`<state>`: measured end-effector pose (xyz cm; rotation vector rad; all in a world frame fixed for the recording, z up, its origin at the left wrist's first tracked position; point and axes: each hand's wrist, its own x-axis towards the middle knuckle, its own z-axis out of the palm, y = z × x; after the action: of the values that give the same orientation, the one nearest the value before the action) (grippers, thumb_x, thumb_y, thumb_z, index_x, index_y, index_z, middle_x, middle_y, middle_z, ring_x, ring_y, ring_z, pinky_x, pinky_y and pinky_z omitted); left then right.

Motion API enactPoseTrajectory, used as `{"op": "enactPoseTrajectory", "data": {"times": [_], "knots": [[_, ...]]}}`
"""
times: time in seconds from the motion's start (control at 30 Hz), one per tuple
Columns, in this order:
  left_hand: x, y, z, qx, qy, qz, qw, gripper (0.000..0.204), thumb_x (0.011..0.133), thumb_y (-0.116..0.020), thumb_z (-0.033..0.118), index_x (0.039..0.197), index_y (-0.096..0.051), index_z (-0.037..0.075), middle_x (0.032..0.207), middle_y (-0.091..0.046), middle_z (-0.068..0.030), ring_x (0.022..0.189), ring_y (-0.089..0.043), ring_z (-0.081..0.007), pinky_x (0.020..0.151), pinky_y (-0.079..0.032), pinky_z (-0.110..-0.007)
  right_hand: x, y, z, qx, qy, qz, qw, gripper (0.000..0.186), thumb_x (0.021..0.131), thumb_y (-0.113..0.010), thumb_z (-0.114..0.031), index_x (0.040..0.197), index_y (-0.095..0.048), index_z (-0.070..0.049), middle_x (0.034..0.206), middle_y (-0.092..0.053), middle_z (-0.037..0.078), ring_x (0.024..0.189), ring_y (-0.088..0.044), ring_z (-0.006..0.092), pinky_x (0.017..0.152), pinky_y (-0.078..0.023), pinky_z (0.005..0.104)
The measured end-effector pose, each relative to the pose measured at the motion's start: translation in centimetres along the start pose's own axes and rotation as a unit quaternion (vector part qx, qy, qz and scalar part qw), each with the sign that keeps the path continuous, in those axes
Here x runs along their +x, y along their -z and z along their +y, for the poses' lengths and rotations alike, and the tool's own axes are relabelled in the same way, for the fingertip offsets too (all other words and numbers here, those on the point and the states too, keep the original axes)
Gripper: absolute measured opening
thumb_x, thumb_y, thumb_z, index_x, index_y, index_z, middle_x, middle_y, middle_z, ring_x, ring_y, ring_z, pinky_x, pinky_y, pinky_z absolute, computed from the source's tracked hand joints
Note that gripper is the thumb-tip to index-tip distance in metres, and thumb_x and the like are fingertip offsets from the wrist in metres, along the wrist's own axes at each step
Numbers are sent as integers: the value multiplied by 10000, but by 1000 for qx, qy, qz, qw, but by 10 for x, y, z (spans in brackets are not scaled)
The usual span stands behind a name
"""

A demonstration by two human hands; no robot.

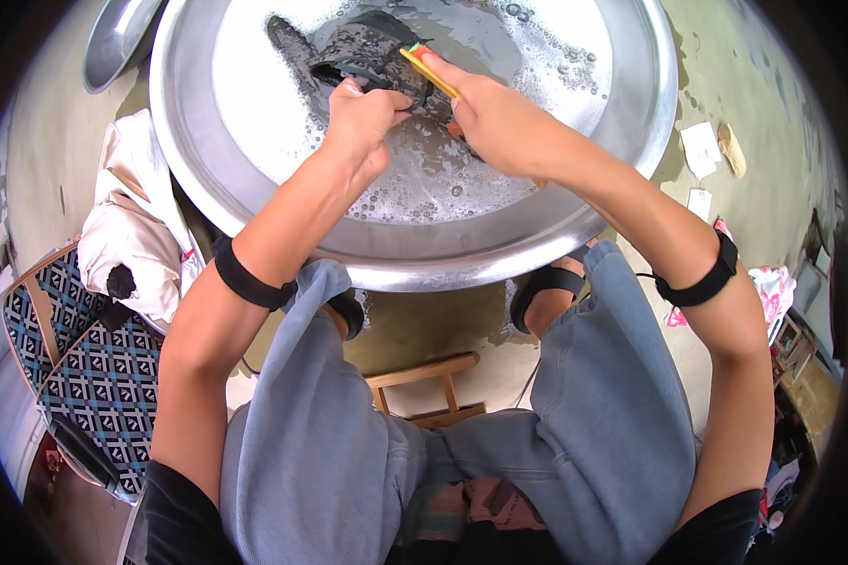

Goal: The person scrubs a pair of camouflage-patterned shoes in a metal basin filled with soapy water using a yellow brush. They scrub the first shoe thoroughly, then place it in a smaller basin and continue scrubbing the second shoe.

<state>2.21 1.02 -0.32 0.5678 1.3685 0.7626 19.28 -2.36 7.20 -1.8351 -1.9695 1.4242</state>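
Head view, the only one: I have the left hand (360,121) closed on the near edge of a dark, mottled, soaked fabric item (372,42), which lies in sudsy water inside a wide, round, silver metal basin (405,274). Right hand (499,118) grips a yellow, flat-edged tool with red and green on top (431,74), probably a brush; underside hidden from me. Main risk, I'd judge: soapy fingers let the tool skid off the wet cloth and into the left fingertips, just beside it. The left hold looks slight, so a hard push could drag the item free. Fast strokes could slop white foam (254,104) over the rim onto the light-blue denim trousers (320,452), since the knees flank the basin closely.
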Motion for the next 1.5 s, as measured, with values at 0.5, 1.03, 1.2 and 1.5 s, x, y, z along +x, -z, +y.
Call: {"op": "enactPoseTrajectory", "data": {"times": [0.5, 1.03, 1.2, 1.5], "knots": [[6, 5, -1, -12, -9, 0, 1000, 327, 869, -664, -147, 1141, -662, 34, 1086, -750, -85, 998, -727, -215, 901, -602, -351, -1, 12, -5, 81, -94, -65, 990, 635, 1122, -317, -155, 1716, -240, -364, 1217, -656, 139, 630, -526, 149, 541, -540, 329], [9, 6, -4, -8, -1, 15, 1000, 323, 872, -651, -145, 1138, -690, 35, 1098, -745, -77, 1013, -717, -216, 905, -584, -363, 6, 11, -8, 75, -64, -113, 989, 655, 1100, -330, -132, 1722, -246, -321, 1013, -650, 109, 600, -505, 167, 559, -524, 351], [15, 4, 3, -64, 17, 13, 998, 308, 890, -647, -143, 1151, -675, 19, 1112, -743, -96, 1021, -722, -229, 953, -590, -380, 10, 3, 4, -4, -42, -28, 999, 634, 1105, -378, -121, 1714, -275, -269, 964, -651, 132, 720, -583, 231, 774, -545, 391], [19, 6, 3, -91, 13, 9, 996, 221, 953, -601, -132, 1164, -645, -86, 1177, -735, -186, 1113, -726, -296, 1066, -588, -439, -3, -11, 8, 36, 10, -32, 999, 659, 1081, -403, -92, 1707, -274, -254, 1155, -703, 266, 923, -696, 369, 882, -524, 490]]}}
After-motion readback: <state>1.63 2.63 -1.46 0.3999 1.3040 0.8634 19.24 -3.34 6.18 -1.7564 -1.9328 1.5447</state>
